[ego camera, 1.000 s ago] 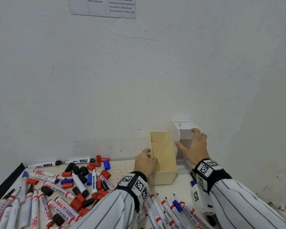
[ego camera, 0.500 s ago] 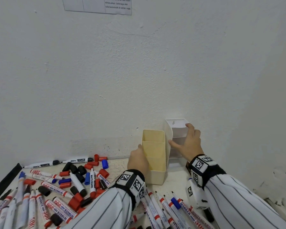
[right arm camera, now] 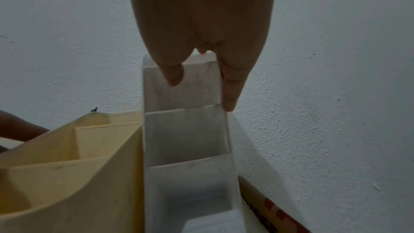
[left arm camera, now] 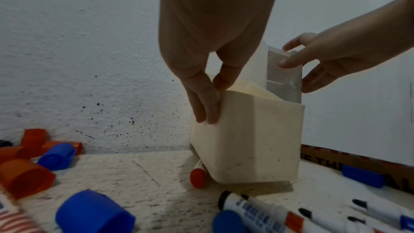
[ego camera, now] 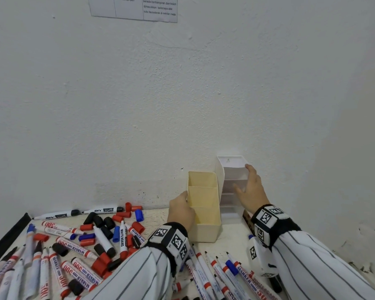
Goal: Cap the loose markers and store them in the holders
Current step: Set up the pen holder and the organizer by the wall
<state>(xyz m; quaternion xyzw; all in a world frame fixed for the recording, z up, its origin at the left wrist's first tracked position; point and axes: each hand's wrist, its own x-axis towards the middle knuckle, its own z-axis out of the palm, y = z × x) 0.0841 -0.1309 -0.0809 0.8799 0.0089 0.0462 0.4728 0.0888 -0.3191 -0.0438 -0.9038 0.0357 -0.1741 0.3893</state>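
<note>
A cream holder (ego camera: 204,230) and a taller white holder (ego camera: 231,163) stand side by side against the wall, and both look empty. My left hand (ego camera: 185,195) pinches the cream holder's left wall, with its fingers (left arm camera: 207,111) outside the rim. My right hand (ego camera: 243,178) grips the top of the white holder (right arm camera: 186,130), thumb in the top compartment and fingers (right arm camera: 230,95) down its right side. Loose markers (ego camera: 74,245) and red, blue and black caps (ego camera: 108,224) cover the table at left. Several uncapped markers (ego camera: 217,271) lie between my forearms.
A red-capped marker (left arm camera: 198,176) lies against the cream holder's bottom left corner. A cardboard strip (left arm camera: 358,159) runs along the right wall. White walls close off the back and right. The table's dark edge (ego camera: 7,239) is at far left.
Both hands keep the same hold on the two holders. The camera has shifted a little, so the holders sit slightly further left in the picture.
</note>
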